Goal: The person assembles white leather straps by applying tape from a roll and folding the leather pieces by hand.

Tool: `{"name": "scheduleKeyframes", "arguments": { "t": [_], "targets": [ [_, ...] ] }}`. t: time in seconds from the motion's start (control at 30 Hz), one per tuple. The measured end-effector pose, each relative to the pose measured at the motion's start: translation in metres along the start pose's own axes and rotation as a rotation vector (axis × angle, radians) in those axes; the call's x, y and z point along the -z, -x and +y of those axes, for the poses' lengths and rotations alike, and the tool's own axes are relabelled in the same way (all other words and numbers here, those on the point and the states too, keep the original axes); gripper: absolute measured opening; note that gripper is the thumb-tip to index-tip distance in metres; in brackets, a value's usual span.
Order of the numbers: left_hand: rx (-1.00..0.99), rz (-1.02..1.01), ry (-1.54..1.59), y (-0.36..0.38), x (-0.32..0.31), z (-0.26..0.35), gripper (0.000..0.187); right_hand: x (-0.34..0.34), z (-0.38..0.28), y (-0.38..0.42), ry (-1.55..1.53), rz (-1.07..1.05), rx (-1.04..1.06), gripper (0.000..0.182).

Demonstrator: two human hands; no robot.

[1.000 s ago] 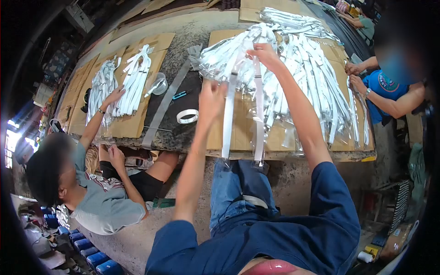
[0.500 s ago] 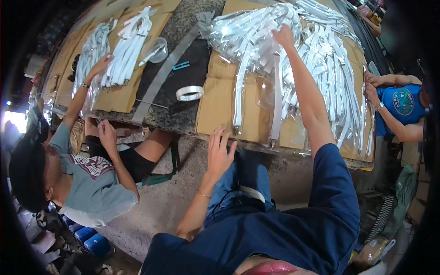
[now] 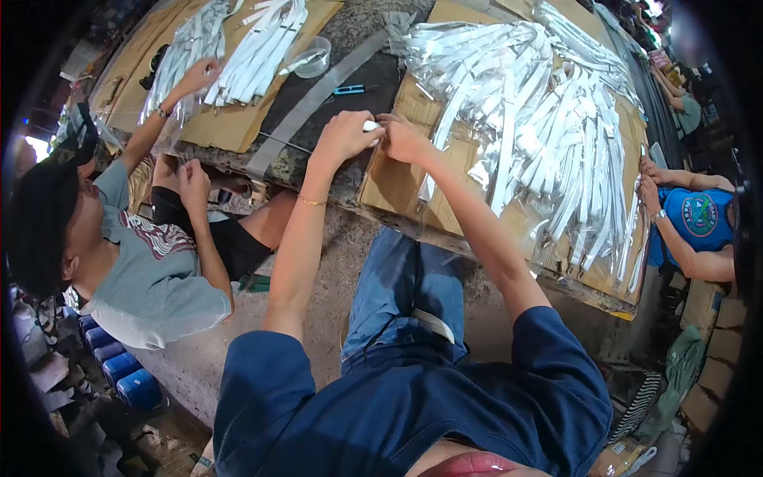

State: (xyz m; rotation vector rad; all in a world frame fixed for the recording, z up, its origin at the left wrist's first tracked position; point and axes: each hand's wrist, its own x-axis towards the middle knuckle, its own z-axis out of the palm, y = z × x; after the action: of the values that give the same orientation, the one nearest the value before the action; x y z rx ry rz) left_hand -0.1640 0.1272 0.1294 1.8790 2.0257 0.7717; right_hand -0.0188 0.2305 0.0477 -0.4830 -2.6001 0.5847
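Observation:
My left hand (image 3: 346, 141) is wrapped round a roll of tape (image 3: 371, 126), of which only a white edge shows. Close against it, my right hand (image 3: 404, 138) has its fingers pinched together at the roll's right side; a loose tape end there is too small to make out. Both hands are over the table's near edge, by the cardboard. To their right lies a big heap of white straps in clear plastic (image 3: 485, 71), with metal clips at some ends. A blue-handled tool (image 3: 350, 90) rests just beyond my left hand.
A clear plastic cup (image 3: 311, 60) stands near a second bundle of white straps (image 3: 258, 60). On the left a co-worker in a grey shirt (image 3: 159, 270) reaches over grey-white straps (image 3: 184, 56). Another co-worker in a blue top (image 3: 699, 213) handles straps at the right edge.
My right hand has left the strap heap and come back to meet my left hand. My left hand has moved up and left and taken the tape roll off the black surface.

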Motion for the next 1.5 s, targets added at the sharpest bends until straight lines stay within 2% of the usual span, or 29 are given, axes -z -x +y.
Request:
{"name": "scheduleKeyframes", "arguments": {
  "t": [0.03, 0.1, 0.17, 0.3, 0.4, 0.43, 0.47, 0.5, 0.57, 0.6, 0.63, 0.7, 0.8, 0.83, 0.9, 0.93, 1.0, 1.03, 1.1, 1.17, 1.23, 1.3, 1.37, 1.4, 1.5],
  "targets": [
    [-0.009, 0.009, -0.006, 0.0, 0.003, 0.0, 0.039, -0.001, 0.002, -0.007, 0.032, -0.056, -0.011, 0.037],
    [0.063, -0.142, 0.007, 0.005, 0.007, -0.002, 0.039, -0.002, 0.006, -0.009, 0.066, -0.111, -0.022, 0.031],
    [0.073, -0.13, -0.003, 0.008, 0.007, -0.004, 0.039, 0.012, 0.002, -0.009, -0.059, -0.139, -0.09, 0.019],
    [0.026, -0.09, 0.015, 0.018, 0.021, -0.002, 0.035, 0.035, -0.008, -0.005, -0.206, -0.134, -0.123, 0.017],
    [-0.009, -0.018, 0.029, 0.044, 0.047, 0.018, 0.032, 0.066, -0.037, -0.002, -0.275, -0.196, -0.242, 0.017],
    [-0.001, -0.036, 0.037, 0.058, 0.056, 0.029, 0.032, 0.077, -0.048, 0.006, -0.448, -0.217, -0.277, 0.018],
    [-0.022, -0.033, 0.048, 0.074, 0.064, 0.039, 0.031, 0.083, -0.059, 0.016, -0.626, -0.237, -0.318, 0.02],
    [-0.038, -0.032, 0.06, 0.091, 0.069, 0.048, 0.03, 0.086, -0.071, 0.029, -0.644, -0.25, -0.343, 0.02],
    [-0.072, -0.061, 0.023, 0.125, 0.071, 0.062, 0.029, 0.093, -0.102, 0.055, -0.626, -0.339, -0.389, 0.025],
    [-0.125, -0.071, -0.022, 0.145, 0.07, 0.069, 0.029, 0.1, -0.129, 0.071, -0.491, -0.326, -0.373, 0.023],
    [-0.1, -0.108, -0.031, 0.167, 0.067, 0.08, 0.028, 0.097, -0.148, 0.091, -0.51, -0.334, -0.403, 0.023],
    [-0.069, -0.278, -0.064, 0.205, 0.059, 0.1, 0.027, 0.089, -0.18, 0.132, -0.337, -0.391, -0.445, 0.02],
    [-0.054, -0.425, 0.027, 0.26, 0.021, 0.104, 0.026, 0.047, -0.194, 0.206, -0.479, -0.487, -0.53, 0.016],
    [-0.059, -0.434, 0.029, 0.271, 0.011, 0.106, 0.026, 0.033, -0.196, 0.226, -0.591, -0.452, -0.602, 0.015],
    [0.01, -0.41, -0.012, 0.294, -0.009, 0.111, 0.025, 0.001, -0.195, 0.266, -0.585, -0.255, -0.527, 0.013],
    [-0.002, -0.384, 0.02, 0.3, -0.018, 0.111, 0.026, -0.001, -0.199, 0.271, -0.587, -0.246, -0.53, 0.013],
    [0.018, -0.4, 0.005, 0.306, -0.028, 0.113, 0.026, -0.004, -0.205, 0.282, -0.861, -0.258, -0.881, 0.012],
    [0.046, -0.407, -0.006, 0.306, -0.032, 0.114, 0.026, -0.007, -0.204, 0.287, -0.861, -0.247, -0.877, 0.012],
    [0.036, -0.409, -0.025, 0.304, -0.037, 0.117, 0.025, -0.017, -0.2, 0.295, -0.879, -0.084, -0.867, 0.012],
    [0.021, -0.412, -0.044, 0.303, -0.043, 0.119, 0.025, -0.02, -0.196, 0.301, -0.854, -0.067, -0.884, 0.013],
    [-0.004, -0.383, -0.07, 0.304, -0.053, 0.118, 0.026, -0.026, -0.19, 0.306, -0.555, -0.089, -0.735, 0.017],
    [-0.032, -0.365, -0.081, 0.303, -0.058, 0.118, 0.023, -0.022, -0.19, 0.308, -0.563, -0.12, -0.775, 0.017],
    [-0.058, -0.349, -0.092, 0.294, -0.06, 0.118, 0.021, -0.017, -0.189, 0.307, -0.77, -0.039, -0.922, 0.016],
    [-0.072, -0.326, -0.085, 0.289, -0.06, 0.118, 0.021, -0.028, -0.183, 0.312, -0.902, 0.108, -0.894, 0.016],
    [-0.089, -0.366, -0.091, 0.267, -0.067, 0.111, 0.027, -0.025, -0.178, 0.311, -0.825, 0.226, -0.855, 0.016]
  ]
}}
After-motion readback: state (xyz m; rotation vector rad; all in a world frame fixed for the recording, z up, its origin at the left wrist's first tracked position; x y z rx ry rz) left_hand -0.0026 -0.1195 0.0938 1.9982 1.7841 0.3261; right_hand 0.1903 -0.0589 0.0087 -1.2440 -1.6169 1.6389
